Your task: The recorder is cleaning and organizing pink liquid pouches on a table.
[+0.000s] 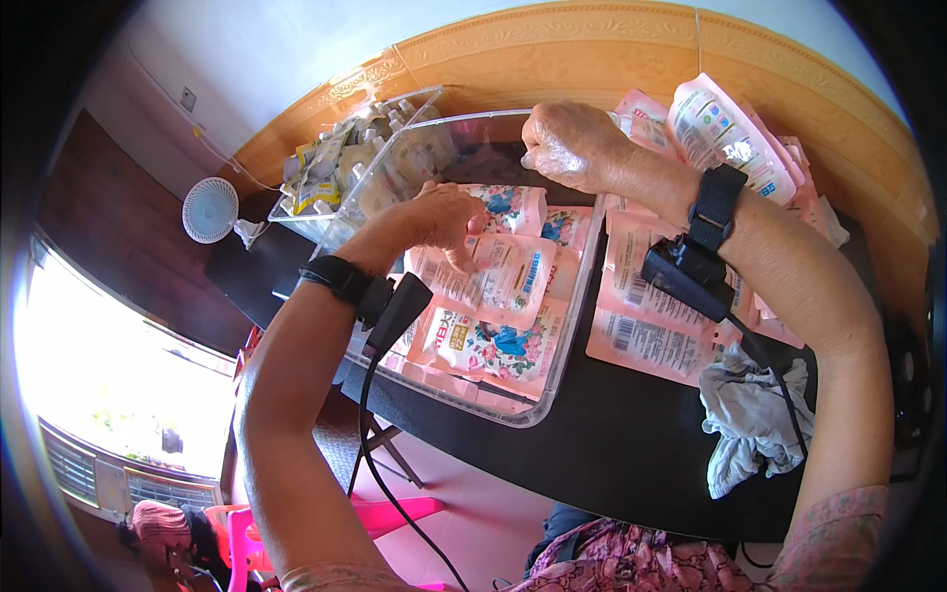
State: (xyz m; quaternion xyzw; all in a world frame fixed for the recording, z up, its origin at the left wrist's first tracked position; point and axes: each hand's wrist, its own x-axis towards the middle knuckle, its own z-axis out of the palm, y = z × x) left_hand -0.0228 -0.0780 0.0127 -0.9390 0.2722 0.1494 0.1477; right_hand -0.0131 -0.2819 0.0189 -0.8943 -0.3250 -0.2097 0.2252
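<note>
A clear plastic bin (544,414) holds pink refill pouches with printed writing and flower pictures. My left hand (444,222) reaches into it, fingers apart, the fingertips on or just above a pouch lying back side up (496,277). Below that pouch in the view lies another with a blue figure and roses (481,340). My right hand (570,144) is curled into a fist above the bin's far right corner. No item shows in it, though its underside is hidden. Both wrists wear black straps with cabled devices.
Overlapping pink pouches (651,340) cover the black table (629,436) right of the bin, with more piled behind (729,140). A grey cloth (751,418) lies near the right forearm. Another clear container (300,218) holds spouted pouches (370,148). A small fan (211,209) stands left.
</note>
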